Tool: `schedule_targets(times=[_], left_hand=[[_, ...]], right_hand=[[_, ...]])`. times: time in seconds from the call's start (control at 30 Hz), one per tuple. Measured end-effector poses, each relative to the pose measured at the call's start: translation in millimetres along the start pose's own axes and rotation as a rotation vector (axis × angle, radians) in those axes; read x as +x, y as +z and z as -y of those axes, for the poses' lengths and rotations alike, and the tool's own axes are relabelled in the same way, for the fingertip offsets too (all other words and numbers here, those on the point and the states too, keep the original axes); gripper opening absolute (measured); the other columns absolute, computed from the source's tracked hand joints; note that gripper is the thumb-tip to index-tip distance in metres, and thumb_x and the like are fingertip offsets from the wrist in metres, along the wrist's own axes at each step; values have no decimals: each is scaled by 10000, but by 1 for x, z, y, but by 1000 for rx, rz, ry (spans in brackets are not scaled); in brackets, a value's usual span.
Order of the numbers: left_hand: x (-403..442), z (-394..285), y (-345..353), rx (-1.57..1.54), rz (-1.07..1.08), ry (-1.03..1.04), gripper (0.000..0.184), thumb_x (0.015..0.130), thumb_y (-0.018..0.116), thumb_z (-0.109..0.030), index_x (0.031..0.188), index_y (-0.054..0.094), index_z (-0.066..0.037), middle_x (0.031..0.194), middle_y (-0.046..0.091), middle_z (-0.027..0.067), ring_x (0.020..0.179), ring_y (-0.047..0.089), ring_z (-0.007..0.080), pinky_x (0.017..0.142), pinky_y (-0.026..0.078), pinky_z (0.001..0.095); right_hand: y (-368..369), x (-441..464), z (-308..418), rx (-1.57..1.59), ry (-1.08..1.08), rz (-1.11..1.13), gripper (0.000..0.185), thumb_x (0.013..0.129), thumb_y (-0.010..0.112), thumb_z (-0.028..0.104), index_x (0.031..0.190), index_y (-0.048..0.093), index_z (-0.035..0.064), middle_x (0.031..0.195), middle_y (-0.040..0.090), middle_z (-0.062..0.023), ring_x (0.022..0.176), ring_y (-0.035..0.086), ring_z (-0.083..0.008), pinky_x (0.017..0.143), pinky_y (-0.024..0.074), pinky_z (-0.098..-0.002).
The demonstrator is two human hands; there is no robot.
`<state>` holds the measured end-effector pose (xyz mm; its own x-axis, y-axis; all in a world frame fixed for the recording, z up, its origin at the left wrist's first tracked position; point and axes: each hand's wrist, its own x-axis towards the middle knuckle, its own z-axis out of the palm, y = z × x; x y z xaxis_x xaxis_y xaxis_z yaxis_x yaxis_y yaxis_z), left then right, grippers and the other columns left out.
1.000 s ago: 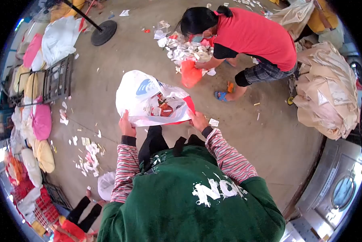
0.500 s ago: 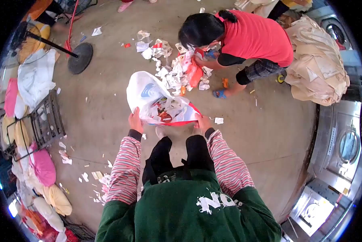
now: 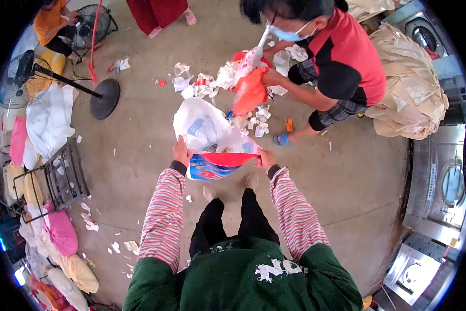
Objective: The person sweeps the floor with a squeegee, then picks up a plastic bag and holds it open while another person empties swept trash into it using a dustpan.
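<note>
We observe the left hand [image 3: 181, 151] and right hand [image 3: 265, 159] gripping the plastic bag's [image 3: 207, 129] rim; paper scraps [image 3: 195, 88] lie at twelve o'clock.

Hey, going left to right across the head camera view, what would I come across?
Pink sack, pedestal fan's round base, open plastic bag, co-worker's blue sandal, front-loading laundry machine.

A dark green top [image 3: 217, 277] carries rough-edged white lettering [image 3: 278, 269] toward its two o'clock. Its striped sleeves [image 3: 163, 212] (pinkish red, white and grey) end in dark cuffs [image 3: 178, 167]. Black trousers [image 3: 207, 228] and pale shoes [image 3: 252, 181] show toward twelve.
</note>
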<state>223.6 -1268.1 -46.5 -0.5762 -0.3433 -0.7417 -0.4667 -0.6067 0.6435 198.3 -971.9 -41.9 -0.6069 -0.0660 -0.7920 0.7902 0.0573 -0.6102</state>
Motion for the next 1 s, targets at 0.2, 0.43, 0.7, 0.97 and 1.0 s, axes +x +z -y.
schedule_targets(times=[0.2, 0.43, 0.7, 0.97, 1.0], left_hand=[[8, -4, 30, -103, -21, 79, 302, 772, 414, -388, 770, 479, -94, 544, 408, -26, 386, 358, 67, 303, 239, 184], [21, -8, 50, -29, 38, 2, 329, 803, 345, -380, 874, 465, -82, 687, 497, 18, 520, 476, 106, 340, 309, 195], [23, -18, 78, -44, 80, 1, 329, 792, 364, -381, 887, 466, -83, 692, 477, 14, 554, 477, 106, 379, 351, 213], [31, -20, 89, -92, 186, -37, 313, 810, 328, -382, 806, 443, -91, 628, 454, 1, 501, 462, 105, 373, 363, 214], [32, -18, 89, -118, 199, -29, 315, 810, 326, -382, 806, 442, -89, 631, 454, 5, 508, 467, 109, 375, 368, 219]], right_hand=[[-11, 9, 8, 48, 42, -11, 260, 729, 447, 323, 634, 442, 81, 445, 367, 23, 352, 363, -95, 483, 457, -295], [-25, 14, 12, 202, 76, -71, 246, 714, 440, 309, 610, 413, 87, 439, 322, 39, 345, 321, -78, 514, 461, -314], [-38, 7, 20, 305, 47, -58, 230, 716, 437, 304, 628, 404, 95, 440, 283, 48, 350, 300, -71, 556, 465, -324], [-44, 16, 17, 352, 33, -61, 259, 732, 429, 319, 624, 436, 83, 438, 332, 40, 338, 325, -71, 472, 464, -300], [-46, 16, 17, 350, 38, -58, 244, 732, 433, 311, 628, 420, 90, 445, 314, 38, 355, 323, -77, 512, 467, -313]])
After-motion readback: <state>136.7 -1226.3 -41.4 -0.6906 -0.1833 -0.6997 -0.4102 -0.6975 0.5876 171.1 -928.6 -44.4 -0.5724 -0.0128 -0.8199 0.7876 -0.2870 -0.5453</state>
